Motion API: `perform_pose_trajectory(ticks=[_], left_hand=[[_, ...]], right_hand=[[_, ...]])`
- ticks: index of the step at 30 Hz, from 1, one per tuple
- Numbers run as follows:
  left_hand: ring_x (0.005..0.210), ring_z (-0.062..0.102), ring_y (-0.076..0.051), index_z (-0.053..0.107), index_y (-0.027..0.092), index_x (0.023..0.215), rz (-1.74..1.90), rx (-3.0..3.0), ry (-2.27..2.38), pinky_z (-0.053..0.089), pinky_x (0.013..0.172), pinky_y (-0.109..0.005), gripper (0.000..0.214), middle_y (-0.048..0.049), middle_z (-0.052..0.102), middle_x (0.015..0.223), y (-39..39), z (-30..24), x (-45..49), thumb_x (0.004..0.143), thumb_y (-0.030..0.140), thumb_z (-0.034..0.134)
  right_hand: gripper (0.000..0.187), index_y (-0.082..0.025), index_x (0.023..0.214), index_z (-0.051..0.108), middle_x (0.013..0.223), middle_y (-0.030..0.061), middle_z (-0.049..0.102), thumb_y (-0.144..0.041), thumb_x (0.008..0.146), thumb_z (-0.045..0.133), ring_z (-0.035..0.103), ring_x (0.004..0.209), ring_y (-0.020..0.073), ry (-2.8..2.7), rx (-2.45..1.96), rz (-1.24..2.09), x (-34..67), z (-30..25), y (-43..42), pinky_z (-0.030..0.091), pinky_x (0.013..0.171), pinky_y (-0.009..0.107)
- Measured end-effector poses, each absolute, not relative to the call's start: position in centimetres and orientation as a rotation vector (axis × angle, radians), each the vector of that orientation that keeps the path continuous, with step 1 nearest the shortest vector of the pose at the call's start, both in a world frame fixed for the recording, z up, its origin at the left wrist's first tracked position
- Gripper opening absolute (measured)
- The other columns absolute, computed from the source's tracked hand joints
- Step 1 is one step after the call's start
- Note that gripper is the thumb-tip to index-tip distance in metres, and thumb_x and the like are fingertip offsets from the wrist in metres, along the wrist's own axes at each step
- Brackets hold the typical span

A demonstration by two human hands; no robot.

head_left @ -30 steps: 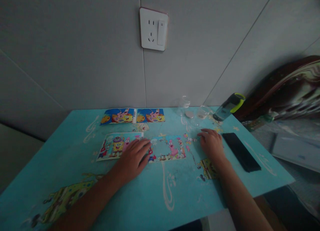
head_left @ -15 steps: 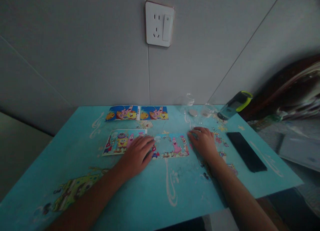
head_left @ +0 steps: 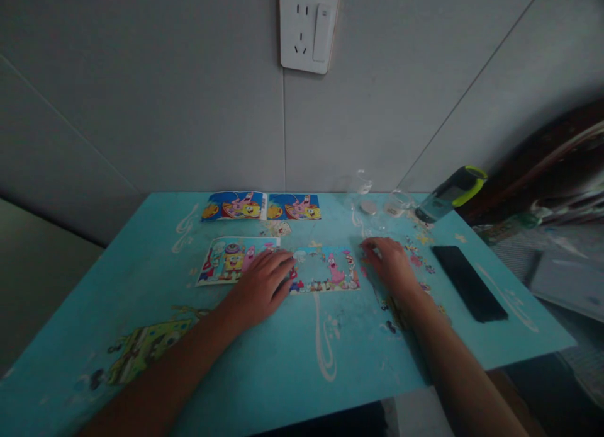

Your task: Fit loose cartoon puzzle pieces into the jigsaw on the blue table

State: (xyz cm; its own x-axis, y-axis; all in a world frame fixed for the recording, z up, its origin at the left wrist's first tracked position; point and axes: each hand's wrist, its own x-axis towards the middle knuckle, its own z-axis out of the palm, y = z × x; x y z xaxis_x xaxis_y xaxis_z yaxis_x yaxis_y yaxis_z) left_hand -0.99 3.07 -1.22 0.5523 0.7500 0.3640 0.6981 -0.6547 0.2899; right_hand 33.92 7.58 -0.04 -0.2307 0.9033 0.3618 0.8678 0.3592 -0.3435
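A partly filled jigsaw puzzle (head_left: 336,274) with cartoon figures lies mid-table, its centre showing the bare blue tabletop. My left hand (head_left: 263,284) rests palm down with fingers stretched out, over the right part of a cartoon reference picture (head_left: 232,261) and against the puzzle's left edge. Right of the puzzle, my right hand (head_left: 387,264) is low over the table with thumb and fingertips drawn together. Whatever lies between those fingertips is too small to make out. Several loose puzzle pieces (head_left: 416,261) are scattered beside and partly under this hand.
Two blue cartoon pictures (head_left: 234,206) lie by the wall. Small clear containers (head_left: 397,204) and a round whitish disc (head_left: 369,208) stand at the back right, near a tilted-looking bottle (head_left: 450,194). A black phone-like slab (head_left: 469,283) lies right. A wall socket (head_left: 309,28) is above.
The view has tilted slightly downward, so everything sits a little differently in the picture. My right hand's fingers have drawn slightly away from the puzzle's right edge. My left hand stays in place.
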Motion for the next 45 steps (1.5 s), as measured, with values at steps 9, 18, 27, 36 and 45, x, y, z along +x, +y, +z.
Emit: perform_pose_trajectory(ticks=[9, 18, 27, 36, 45], left_hand=[[0.131, 0.050, -0.028, 0.056, 0.019, 0.136, 0.703, 2.666, 1.244, 0.036, 0.117, -0.054, 0.039, -0.0110, 0.057, 0.140, 3.1, -1.1, -1.1, 0.098, 0.024, 0.052], [0.131, 0.050, -0.027, 0.056, 0.018, 0.136, 0.697, 2.659, 1.247, 0.035, 0.118, -0.053, 0.039, -0.0116, 0.057, 0.139, 2.9, -1.0, -1.0, 0.097, 0.022, 0.053], [0.129, 0.052, -0.028, 0.059, 0.019, 0.133, 0.712, 2.654, 1.238, 0.037, 0.116, -0.054, 0.036, -0.0122, 0.059, 0.136, 3.0, -0.5, -0.8, 0.098, 0.024, 0.051], [0.130, 0.052, -0.028, 0.060, 0.021, 0.133, 0.711, 2.648, 1.231, 0.036, 0.117, -0.056, 0.036, -0.0123, 0.059, 0.137, 3.0, -0.8, -0.9, 0.098, 0.022, 0.052], [0.130, 0.051, -0.029, 0.060, 0.020, 0.131, 0.710, 2.652, 1.240, 0.036, 0.116, -0.055, 0.035, -0.0119, 0.059, 0.136, 3.0, -0.7, -0.8, 0.098, 0.023, 0.052]], right_hand=[[0.025, -0.024, 0.114, 0.068, 0.104, 0.0078, 0.067, -0.018, 0.101, 0.048, 0.065, 0.096, 0.0209, -2.191, -1.170, 0.461, 32.9, 0.6, 6.8, 0.052, 0.087, 0.034], [0.027, -0.025, 0.118, 0.069, 0.104, 0.0082, 0.065, -0.018, 0.100, 0.050, 0.064, 0.094, 0.0205, -2.198, -1.128, 0.511, 31.8, 0.6, 6.6, 0.053, 0.085, 0.035], [0.031, -0.025, 0.128, 0.066, 0.099, 0.0076, 0.069, -0.030, 0.100, 0.054, 0.067, 0.088, 0.0207, -2.125, -1.209, 0.523, 31.2, 0.9, 6.1, 0.055, 0.083, 0.036], [0.023, -0.024, 0.106, 0.075, 0.096, 0.0058, 0.076, -0.038, 0.098, 0.059, 0.070, 0.080, 0.0204, -2.105, -1.301, 0.587, 31.0, 0.9, 5.9, 0.056, 0.075, 0.035], [0.020, -0.026, 0.108, 0.077, 0.102, 0.0054, 0.077, -0.033, 0.097, 0.062, 0.071, 0.090, 0.0203, -2.161, -1.184, 0.707, 28.1, 1.5, 5.5, 0.055, 0.083, 0.034]])
